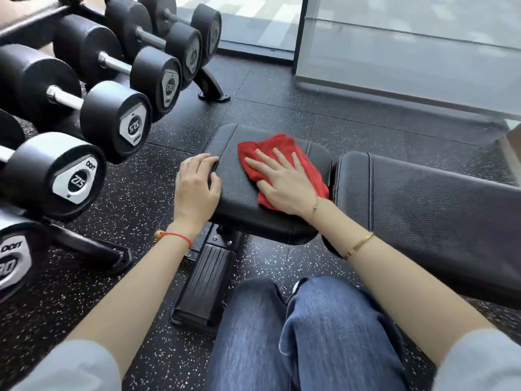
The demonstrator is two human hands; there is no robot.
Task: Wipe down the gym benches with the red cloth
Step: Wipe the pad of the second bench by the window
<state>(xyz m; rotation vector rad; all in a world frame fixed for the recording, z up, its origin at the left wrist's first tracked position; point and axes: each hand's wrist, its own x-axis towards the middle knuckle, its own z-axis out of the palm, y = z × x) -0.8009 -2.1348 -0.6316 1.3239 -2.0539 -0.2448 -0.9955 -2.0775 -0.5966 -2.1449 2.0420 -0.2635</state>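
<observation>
The black gym bench (423,198) runs lengthwise off to the person's right, its seat pad (239,190) being the near end. On that pad lies the red cloth (284,153), pressed flat under the straight-fingered right hand (284,184), so unwiped length lies rightward. The left hand (197,187) curls over the pad's left edge, likely steadying it.

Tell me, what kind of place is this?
It looks like a gym. A rack of black dumbbells stands on the left, a padded black bench is being wiped with a red cloth, and the speckled rubber floor is the kind gyms use.
</observation>
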